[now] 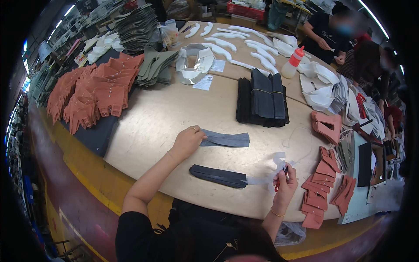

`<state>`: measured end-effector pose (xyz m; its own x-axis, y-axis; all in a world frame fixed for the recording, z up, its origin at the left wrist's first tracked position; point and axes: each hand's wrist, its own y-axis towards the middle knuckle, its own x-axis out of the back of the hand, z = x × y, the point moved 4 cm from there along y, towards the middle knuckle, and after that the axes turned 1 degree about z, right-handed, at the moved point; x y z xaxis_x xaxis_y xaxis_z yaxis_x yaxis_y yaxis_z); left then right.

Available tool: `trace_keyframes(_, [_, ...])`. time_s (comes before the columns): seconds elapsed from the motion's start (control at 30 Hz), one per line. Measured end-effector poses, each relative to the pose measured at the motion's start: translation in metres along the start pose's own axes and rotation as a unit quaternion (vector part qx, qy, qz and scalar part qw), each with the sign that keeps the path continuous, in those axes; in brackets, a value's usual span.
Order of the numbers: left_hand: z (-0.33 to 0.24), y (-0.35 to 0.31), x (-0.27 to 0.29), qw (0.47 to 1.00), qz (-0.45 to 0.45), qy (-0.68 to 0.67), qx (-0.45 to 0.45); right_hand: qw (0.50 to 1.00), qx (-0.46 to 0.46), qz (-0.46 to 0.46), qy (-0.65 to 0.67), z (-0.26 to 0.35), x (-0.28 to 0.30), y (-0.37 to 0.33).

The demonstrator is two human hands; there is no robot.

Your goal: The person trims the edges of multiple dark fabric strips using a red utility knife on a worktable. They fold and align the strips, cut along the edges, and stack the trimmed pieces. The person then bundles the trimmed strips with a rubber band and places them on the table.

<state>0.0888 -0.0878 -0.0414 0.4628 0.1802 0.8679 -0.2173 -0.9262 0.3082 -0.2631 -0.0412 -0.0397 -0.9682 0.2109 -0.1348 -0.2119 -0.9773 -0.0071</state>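
My left hand [188, 142] is closed on the left end of a grey-blue fabric strip [227, 139], which lies out to the right over the table. Nearer to me, a dark bundle of strips [218, 176] rests lengthwise on the tabletop. From its right end a thin translucent strip [258, 180] runs toward my right hand [286, 180]. That hand's fingers are curled round a small red-handled tool [276, 187]; its exact kind is partly hidden. Pale translucent scraps [279, 158] show just above these fingers.
A banded stack of black pieces [262, 98] stands beyond the strips. Rust-coloured cut pieces are piled at left [100, 85] and right [316, 192]. White curved parts [220, 43], a red-capped bottle [293, 63] and a clear template [192, 65] lie farther back. Co-workers stand at the far right.
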Motion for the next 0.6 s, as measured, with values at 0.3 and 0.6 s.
trace_keyframes(0.3, [-0.056, 0.003, 0.003, 0.812, -0.003, -0.530, 0.246, 0.971, 0.142, 0.081, -0.176, 0.012, -0.072, -0.006])
trace_keyframes(0.6, [-0.106, -0.003, -0.020, 0.775, -0.013, -0.589, 0.229, 0.938, 0.221, 0.090, -0.250, 0.023, -0.123, -0.023])
